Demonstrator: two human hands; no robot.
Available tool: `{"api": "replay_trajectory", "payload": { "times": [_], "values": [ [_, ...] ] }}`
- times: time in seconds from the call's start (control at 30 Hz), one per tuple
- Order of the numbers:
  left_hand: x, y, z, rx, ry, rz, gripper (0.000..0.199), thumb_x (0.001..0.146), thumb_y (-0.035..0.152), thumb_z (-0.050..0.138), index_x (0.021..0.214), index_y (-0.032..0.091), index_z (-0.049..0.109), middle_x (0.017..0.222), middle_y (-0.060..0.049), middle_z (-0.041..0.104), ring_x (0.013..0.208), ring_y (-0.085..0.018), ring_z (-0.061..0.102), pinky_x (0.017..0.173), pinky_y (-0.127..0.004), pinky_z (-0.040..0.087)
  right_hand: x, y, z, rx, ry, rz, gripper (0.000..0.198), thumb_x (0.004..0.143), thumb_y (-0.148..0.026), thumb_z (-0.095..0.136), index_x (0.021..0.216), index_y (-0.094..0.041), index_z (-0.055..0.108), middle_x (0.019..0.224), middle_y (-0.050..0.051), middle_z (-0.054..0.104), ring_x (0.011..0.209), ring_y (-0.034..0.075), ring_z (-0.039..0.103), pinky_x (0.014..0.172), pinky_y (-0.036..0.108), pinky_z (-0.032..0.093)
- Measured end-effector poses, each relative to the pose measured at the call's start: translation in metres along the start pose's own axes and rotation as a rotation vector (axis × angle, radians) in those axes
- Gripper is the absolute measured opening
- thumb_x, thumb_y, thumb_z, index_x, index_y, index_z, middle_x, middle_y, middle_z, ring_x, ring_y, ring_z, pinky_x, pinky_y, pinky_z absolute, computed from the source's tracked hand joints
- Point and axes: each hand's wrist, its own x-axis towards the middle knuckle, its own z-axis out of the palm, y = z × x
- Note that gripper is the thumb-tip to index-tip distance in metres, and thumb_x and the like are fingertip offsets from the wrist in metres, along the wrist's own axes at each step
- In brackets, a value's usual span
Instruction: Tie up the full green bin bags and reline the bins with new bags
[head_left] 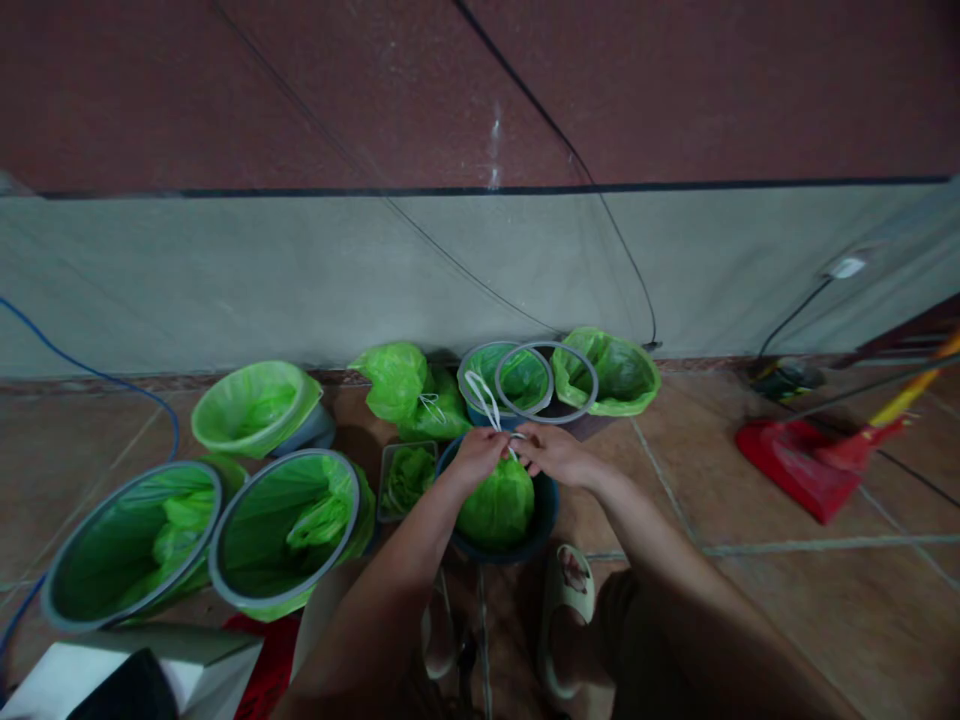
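two bare hands, low over a tiled floor, working at a round, bulging bright-green plastic bag [496,508]. bag sits inside a dark blue round bin [553,505], near the person's feet, a little right of centre.

left hand [480,455]: fingers mostly closed, pinching the thin white drawstring [484,395] just above the bag's gathered neck; a loop stands up on the far side. right hand [555,452]: fingers curled, tips together at the same drawstring, close beside the left; exact grip too small to make out.

far side of the bin: a round grey-rimmed bin lined in green [463,375], with a thin grey plastic ring [595,385] overlapping its right side in view. right of these, a wide green-lined bin [619,370] near the wall.

left of the hands: a tied green plastic bag with white string [395,383], and nearer, a small square clear tub [385,500] holding green plastic. further left, three more lined bins: a blue-grey one [311,432] far, two grey-rimmed ones [251,535] near. white box [202,665] at near left.

well right: red plastic dustpan [787,465]. pale open-toed slippers [568,590] below the hands.
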Motion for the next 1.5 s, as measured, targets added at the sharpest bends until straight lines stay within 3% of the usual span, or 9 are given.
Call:
{"api": "replay_trajectory", "payload": {
  "times": [0.1, 0.3, 0.43, 0.5, 0.67, 0.83, 1.07, 1.3, 1.5],
  "values": [
    [0.0, 0.002, -0.001, -0.072, 0.076, -0.063, 0.03, 0.081, 0.029, 0.051, 0.059, 0.014, 0.064, 0.056, -0.001, 0.059, 0.051, -0.009, 0.046, 0.052, -0.022, 0.035, -0.007, -0.007, -0.001, -0.145, -0.023, -0.025, 0.027, 0.087, -0.036, 0.051, 0.071, -0.018, 0.063, 0.056, -0.001, 0.057, 0.052, 0.01, 0.05, 0.052, 0.021, 0.035],
    [0.0, -0.001, -0.004, -0.122, 0.007, -0.002, 0.02, 0.075, 0.027, 0.06, 0.072, 0.012, 0.073, 0.064, -0.002, 0.067, 0.058, -0.011, 0.054, 0.061, -0.023, 0.041, -0.019, -0.017, -0.008, -0.093, -0.386, -0.037, 0.019, 0.083, -0.029, 0.051, 0.078, -0.02, 0.066, 0.057, -0.001, 0.06, 0.052, 0.011, 0.052, 0.052, 0.022, 0.037],
    [-0.002, 0.0, -0.01, 0.13, -0.129, 0.147, 0.017, 0.073, 0.021, 0.061, 0.08, 0.013, 0.075, 0.073, -0.001, 0.071, 0.066, -0.013, 0.059, 0.066, -0.023, 0.043, -0.015, -0.007, -0.014, -0.385, -0.183, 0.019, 0.01, 0.072, -0.017, 0.058, 0.073, -0.019, 0.068, 0.071, 0.004, 0.068, 0.065, 0.016, 0.059, 0.058, 0.024, 0.039],
    [-0.005, 0.004, -0.011, 0.267, -0.174, 0.225, 0.017, 0.075, 0.02, 0.058, 0.081, 0.014, 0.074, 0.072, 0.0, 0.07, 0.067, -0.014, 0.059, 0.065, -0.023, 0.043, -0.01, -0.002, -0.015, -0.402, -0.048, -0.005, 0.021, 0.069, -0.01, 0.055, 0.08, -0.019, 0.07, 0.083, 0.005, 0.071, 0.077, 0.019, 0.063, 0.066, 0.025, 0.042],
    [-0.016, 0.02, -0.012, 0.538, -0.191, 0.43, 0.014, 0.077, 0.015, 0.055, 0.084, 0.016, 0.067, 0.075, 0.0, 0.067, 0.068, -0.014, 0.058, 0.067, -0.023, 0.042, -0.004, -0.004, -0.005, -0.086, -0.032, -0.192, 0.024, 0.071, -0.012, 0.052, 0.085, -0.021, 0.07, 0.085, 0.001, 0.072, 0.078, 0.017, 0.061, 0.074, 0.026, 0.046],
    [-0.021, 0.023, -0.017, 0.705, -0.177, 0.473, 0.013, 0.08, 0.014, 0.053, 0.087, 0.018, 0.063, 0.079, -0.002, 0.069, 0.074, -0.016, 0.061, 0.078, -0.027, 0.045, -0.003, -0.01, 0.005, 0.086, -0.133, -0.261, 0.017, 0.07, -0.015, 0.054, 0.08, -0.02, 0.067, 0.08, 0.0, 0.069, 0.076, 0.015, 0.059, 0.073, 0.026, 0.047],
    [-0.017, 0.011, -0.016, 0.866, 0.083, 0.551, 0.024, 0.083, 0.011, 0.051, 0.1, 0.021, 0.065, 0.087, -0.004, 0.072, 0.088, -0.02, 0.066, 0.102, -0.042, 0.04, 0.002, -0.01, 0.011, 0.322, -0.165, -0.21, 0.013, 0.072, -0.026, 0.062, 0.083, -0.02, 0.066, 0.081, -0.001, 0.068, 0.079, 0.016, 0.059, 0.077, 0.029, 0.048],
    [-0.016, 0.008, -0.013, 0.614, 0.283, 0.644, 0.024, 0.092, 0.018, 0.049, 0.108, 0.021, 0.066, 0.109, -0.005, 0.07, 0.1, -0.016, 0.065, 0.087, -0.027, 0.052, -0.003, -0.021, 0.001, 0.711, -0.094, -0.04, 0.035, 0.07, -0.036, 0.072, 0.1, -0.019, 0.069, 0.083, 0.001, 0.068, 0.075, 0.012, 0.057, 0.071, 0.025, 0.044],
    [-0.011, 0.004, -0.013, 0.385, 0.271, 0.804, 0.021, 0.093, 0.024, 0.052, 0.103, 0.018, 0.069, 0.103, -0.007, 0.07, 0.096, -0.016, 0.066, 0.087, -0.028, 0.053, 0.0, -0.009, 0.002, 0.649, -0.148, -0.023, 0.027, 0.072, -0.039, 0.071, 0.089, -0.017, 0.07, 0.076, 0.0, 0.064, 0.067, 0.01, 0.052, 0.065, 0.023, 0.039]
  ]
}}
